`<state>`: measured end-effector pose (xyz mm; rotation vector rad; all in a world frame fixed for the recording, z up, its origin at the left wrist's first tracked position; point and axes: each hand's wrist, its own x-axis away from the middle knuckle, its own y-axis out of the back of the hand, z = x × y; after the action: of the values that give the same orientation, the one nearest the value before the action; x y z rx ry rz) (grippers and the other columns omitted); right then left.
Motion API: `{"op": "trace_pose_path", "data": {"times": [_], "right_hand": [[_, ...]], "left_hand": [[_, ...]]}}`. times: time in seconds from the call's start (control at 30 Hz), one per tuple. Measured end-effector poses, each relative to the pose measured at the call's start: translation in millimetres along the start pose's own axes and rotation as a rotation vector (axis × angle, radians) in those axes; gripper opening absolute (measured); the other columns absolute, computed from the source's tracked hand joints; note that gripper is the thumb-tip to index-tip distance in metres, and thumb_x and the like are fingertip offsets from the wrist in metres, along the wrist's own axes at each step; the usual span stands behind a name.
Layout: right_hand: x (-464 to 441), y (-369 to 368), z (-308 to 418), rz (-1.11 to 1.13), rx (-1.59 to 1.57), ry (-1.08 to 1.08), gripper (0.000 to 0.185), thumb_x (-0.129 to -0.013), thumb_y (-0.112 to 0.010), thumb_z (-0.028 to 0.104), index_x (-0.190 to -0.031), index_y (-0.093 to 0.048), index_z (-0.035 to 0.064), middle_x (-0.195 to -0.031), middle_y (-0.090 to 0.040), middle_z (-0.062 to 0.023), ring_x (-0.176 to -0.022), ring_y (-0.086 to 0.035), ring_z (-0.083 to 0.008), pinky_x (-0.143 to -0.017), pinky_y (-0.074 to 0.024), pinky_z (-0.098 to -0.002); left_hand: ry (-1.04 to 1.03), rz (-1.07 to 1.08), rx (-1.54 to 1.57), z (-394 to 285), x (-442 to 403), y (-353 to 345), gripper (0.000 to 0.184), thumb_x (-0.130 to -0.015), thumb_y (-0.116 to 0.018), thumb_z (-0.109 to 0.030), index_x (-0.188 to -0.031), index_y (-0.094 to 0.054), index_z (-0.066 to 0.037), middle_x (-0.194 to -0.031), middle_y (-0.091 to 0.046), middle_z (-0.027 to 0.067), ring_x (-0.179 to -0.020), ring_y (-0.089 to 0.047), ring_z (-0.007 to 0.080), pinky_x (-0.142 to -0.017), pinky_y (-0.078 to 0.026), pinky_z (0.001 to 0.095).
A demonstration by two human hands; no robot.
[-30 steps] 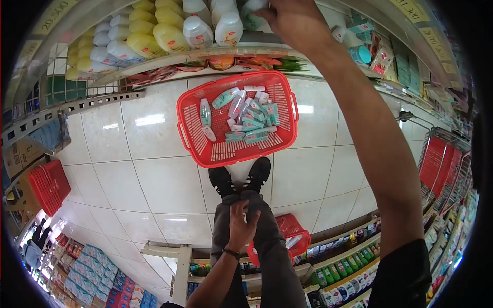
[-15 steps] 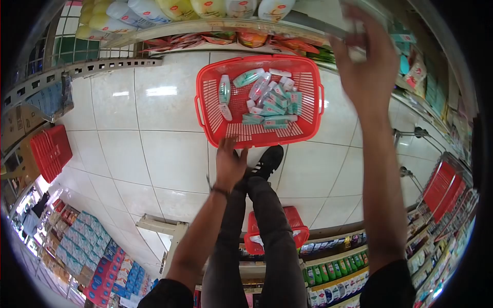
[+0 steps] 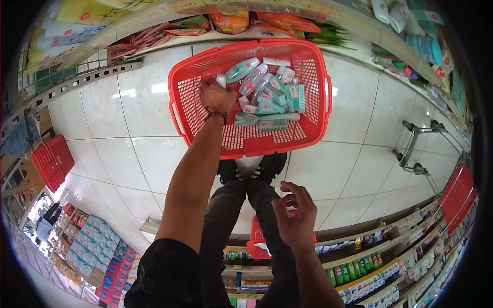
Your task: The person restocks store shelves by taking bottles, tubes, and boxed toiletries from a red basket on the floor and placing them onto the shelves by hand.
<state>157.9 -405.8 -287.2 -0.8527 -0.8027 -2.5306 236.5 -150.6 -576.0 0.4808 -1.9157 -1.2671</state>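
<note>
My left hand (image 3: 216, 97), with a dark bracelet at the wrist, reaches into the red plastic basket (image 3: 308, 132) on the floor. Its fingers curl down around a small bottle (image 3: 221, 79); only the white cap shows above them. Beside it lie a pale green bottle (image 3: 242, 70), a clear bottle (image 3: 253, 79) and several small green-and-white boxes (image 3: 272, 97). Back over my legs, my right hand (image 3: 298, 213) holds nothing, its fingers bent and apart. My left hand hides the basket's left inside.
Shelves with packets (image 3: 229, 22) run past the basket's far side. A stack of red baskets (image 3: 53, 161) stands left, and a metal trolley (image 3: 422, 149) right. Behind my legs are another red basket (image 3: 255, 244) and shelves of green bottles (image 3: 354, 268).
My left hand has moved from the basket's near rim down inside onto a bottle. My right hand has come back from the far shelf toward my legs. The view has shifted closer to the basket.
</note>
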Motion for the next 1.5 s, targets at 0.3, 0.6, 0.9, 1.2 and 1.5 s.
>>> {"op": "trace_pose_path", "data": {"times": [0.3,0.6,0.9,1.2,1.5], "right_hand": [[-2,-23,-9,0.091,-0.047,0.113,0.041,-0.082,-0.078,0.002,-0.121,-0.066,0.0042,-0.103,-0.070,-0.0116,-0.081,-0.070,-0.0223,-0.072,-0.0572,-0.0344],[-81,-13,46,-0.161,-0.210,0.121,0.052,-0.085,-0.079,0.007,-0.133,-0.059,0.0009,-0.098,-0.071,-0.0159,-0.068,-0.069,-0.0207,-0.063,-0.0561,-0.0324],[-133,60,197,-0.247,0.043,0.785,0.047,-0.082,-0.080,0.015,-0.126,-0.062,0.0082,-0.080,-0.071,-0.0121,-0.069,-0.071,-0.0251,-0.066,-0.0576,-0.0364],[-226,86,245,-0.277,0.345,1.322,0.046,-0.088,-0.070,0.001,-0.133,-0.058,0.0028,-0.121,-0.069,-0.0233,-0.097,-0.073,-0.0371,-0.082,-0.0618,-0.0410],[-235,70,256,-0.320,0.434,1.070,0.054,-0.089,-0.071,0.004,-0.140,-0.055,0.0101,-0.101,-0.071,-0.0227,-0.086,-0.072,-0.0383,-0.075,-0.0594,-0.0451]], "left_hand": [[-0.372,0.014,-0.149,-25,-38,-30,0.062,-0.077,-0.082,-0.034,-0.123,-0.060,0.002,-0.119,-0.065,0.0234,-0.114,-0.064,0.0396,-0.098,-0.055,0.0459],[-0.227,0.155,0.680,-30,139,127,0.051,-0.063,-0.092,-0.012,-0.103,-0.062,-0.001,-0.096,-0.072,0.0199,-0.090,-0.073,0.0386,-0.079,-0.059,0.0445],[-0.245,0.117,1.190,-63,162,240,0.043,-0.075,-0.090,-0.004,-0.096,-0.052,-0.003,-0.094,-0.069,0.0108,-0.075,-0.067,0.0156,-0.061,-0.054,0.0321],[-0.110,0.332,1.248,-67,159,247,0.038,-0.083,-0.085,-0.002,-0.098,-0.050,-0.005,-0.085,-0.061,0.0030,-0.075,-0.061,0.0099,-0.064,-0.053,0.0288],[-0.004,0.409,1.240,-31,201,201,0.049,-0.077,-0.064,0.010,-0.121,-0.046,-0.004,-0.100,-0.058,0.0073,-0.091,-0.061,0.0193,-0.082,-0.053,0.0354]]}}
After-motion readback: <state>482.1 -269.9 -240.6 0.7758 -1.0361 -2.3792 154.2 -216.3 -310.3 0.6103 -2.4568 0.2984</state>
